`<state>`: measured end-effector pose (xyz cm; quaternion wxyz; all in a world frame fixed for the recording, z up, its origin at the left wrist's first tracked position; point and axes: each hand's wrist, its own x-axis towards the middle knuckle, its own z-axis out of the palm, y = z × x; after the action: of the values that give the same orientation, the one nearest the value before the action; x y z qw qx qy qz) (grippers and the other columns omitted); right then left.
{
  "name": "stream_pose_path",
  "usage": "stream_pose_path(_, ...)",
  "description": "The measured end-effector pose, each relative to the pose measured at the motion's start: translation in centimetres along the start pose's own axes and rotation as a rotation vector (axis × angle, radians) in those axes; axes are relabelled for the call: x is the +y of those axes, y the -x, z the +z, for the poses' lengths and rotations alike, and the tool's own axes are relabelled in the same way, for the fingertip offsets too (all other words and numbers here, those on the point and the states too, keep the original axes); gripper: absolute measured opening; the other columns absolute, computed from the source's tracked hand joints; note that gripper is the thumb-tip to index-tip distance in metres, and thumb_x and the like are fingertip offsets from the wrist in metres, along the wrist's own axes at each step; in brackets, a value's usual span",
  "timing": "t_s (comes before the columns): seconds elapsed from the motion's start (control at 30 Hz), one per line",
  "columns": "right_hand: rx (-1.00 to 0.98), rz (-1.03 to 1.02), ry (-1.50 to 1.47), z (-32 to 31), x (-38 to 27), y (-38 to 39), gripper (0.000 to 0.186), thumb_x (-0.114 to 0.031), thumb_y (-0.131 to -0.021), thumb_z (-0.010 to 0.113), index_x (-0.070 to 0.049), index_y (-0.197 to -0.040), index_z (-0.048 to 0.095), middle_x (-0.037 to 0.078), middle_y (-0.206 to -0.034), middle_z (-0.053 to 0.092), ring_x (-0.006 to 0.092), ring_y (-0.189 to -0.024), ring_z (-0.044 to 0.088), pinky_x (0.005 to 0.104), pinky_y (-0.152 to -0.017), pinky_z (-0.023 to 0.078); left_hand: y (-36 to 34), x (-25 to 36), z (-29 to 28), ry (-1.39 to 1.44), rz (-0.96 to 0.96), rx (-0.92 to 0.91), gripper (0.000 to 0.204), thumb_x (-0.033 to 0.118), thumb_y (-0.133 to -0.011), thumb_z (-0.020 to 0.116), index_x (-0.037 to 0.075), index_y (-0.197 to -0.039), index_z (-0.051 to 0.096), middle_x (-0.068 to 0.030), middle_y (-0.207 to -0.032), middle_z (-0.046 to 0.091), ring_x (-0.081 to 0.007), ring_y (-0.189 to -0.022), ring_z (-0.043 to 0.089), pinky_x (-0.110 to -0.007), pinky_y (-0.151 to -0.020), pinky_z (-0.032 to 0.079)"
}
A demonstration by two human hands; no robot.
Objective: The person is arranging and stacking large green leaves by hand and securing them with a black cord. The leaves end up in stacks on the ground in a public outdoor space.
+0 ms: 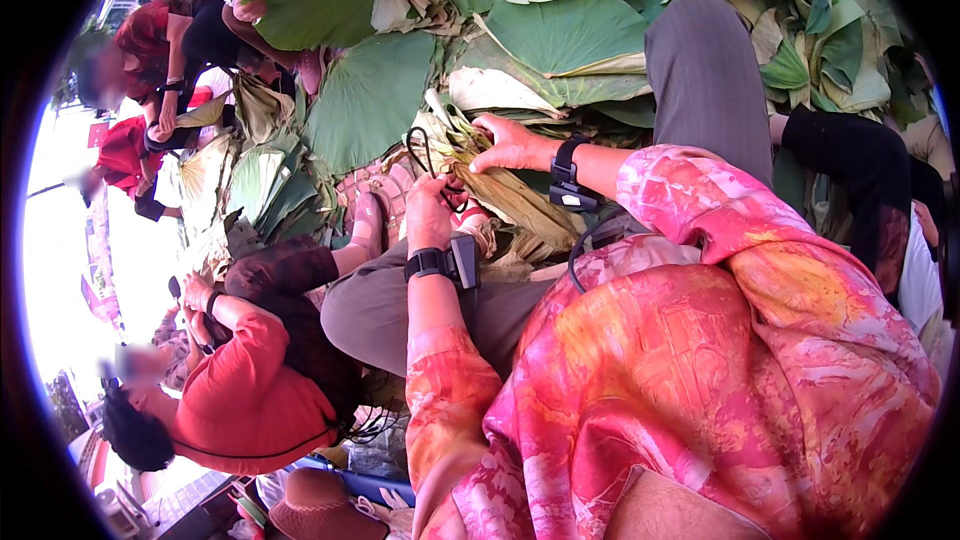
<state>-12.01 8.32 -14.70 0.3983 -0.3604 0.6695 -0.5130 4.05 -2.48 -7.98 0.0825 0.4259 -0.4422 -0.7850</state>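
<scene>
A bundle of folded, dry yellow-brown leaves [525, 202] lies between my knees, its gathered end pointing away from me. My right hand [512, 145] grips it from the right, with the thumb on the near side and the fingers over the far side. My left hand [430, 208] is closed at the bundle's left side. A thin black cord [414, 145] loops up out of its fist and curls down beside the bundle. The fingertips of the left hand are partly hidden.
Broad green leaves [565, 32] lie piled ahead, with a large one [365, 100] to the left. People sit close by: one in a red top [255, 395] at left, others at far left. A dark-trousered leg [850, 180] is at right. A brown hat [318, 508] lies at lower left.
</scene>
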Motion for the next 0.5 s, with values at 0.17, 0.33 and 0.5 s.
stream_pose_path(0.17,0.020,-0.026,0.093,-2.5,-5.2,-0.8,0.084,-0.032,-0.058,0.081,0.002,-0.125,0.044,0.021,-0.115,0.057,0.0284,-0.109,0.054,0.0349,-0.094,0.042,0.7,0.9,0.1,0.168,0.137,-0.110,0.016,0.005,-0.090,0.046,-0.004,-0.100,0.054,-0.0118,-0.094,0.059,-0.0215,-0.087,0.060,-0.037,-0.079,0.054)
stream_pose_path(0.33,-0.047,-0.069,0.187,-1.8,-2.5,0.7,0.107,-0.036,-0.053,0.085,0.003,-0.135,0.030,0.025,-0.130,0.045,0.0345,-0.122,0.044,0.0374,-0.103,0.035,-1.5,-2.6,-0.3,0.088,-0.020,-0.143,0.009,0.002,-0.089,0.045,-0.002,-0.095,0.051,-0.0121,-0.094,0.059,-0.0239,-0.085,0.061,-0.039,-0.075,0.055)
stream_pose_path(0.5,0.025,-0.083,0.374,-0.5,1.6,2.6,0.102,-0.031,-0.055,0.082,0.001,-0.134,0.027,0.027,-0.130,0.043,0.0380,-0.122,0.043,0.0396,-0.102,0.036,-1.7,-3.6,0.0,-0.070,-0.196,0.067,0.005,0.002,-0.087,0.044,0.001,-0.090,0.048,-0.0147,-0.086,0.060,-0.0240,-0.070,0.063,-0.035,-0.058,0.054)
